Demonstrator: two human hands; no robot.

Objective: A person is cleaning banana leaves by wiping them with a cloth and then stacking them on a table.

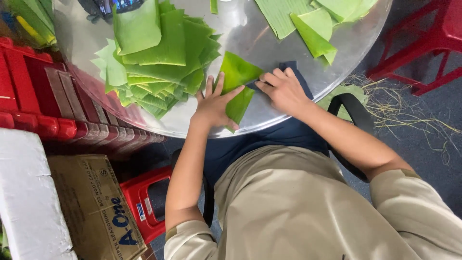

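A green banana leaf piece [237, 84] lies near the front edge of a round shiny metal table [250, 36]. My left hand [214, 103] rests flat on the leaf's left side, fingers spread. My right hand [284, 89] presses a dark blue cloth [292, 67] against the leaf's right edge, fingers curled over it. To the left stands a thick stack of cut green leaf pieces [159, 58]. More leaf pieces [313, 21] lie at the table's far right.
Red plastic crates [43, 101] stand left of the table. A brown cardboard box [94, 207] and a white foam box [26, 197] sit lower left, beside a red stool [149, 202]. A red stool frame [428, 43] and straw [409, 110] lie on the floor at right.
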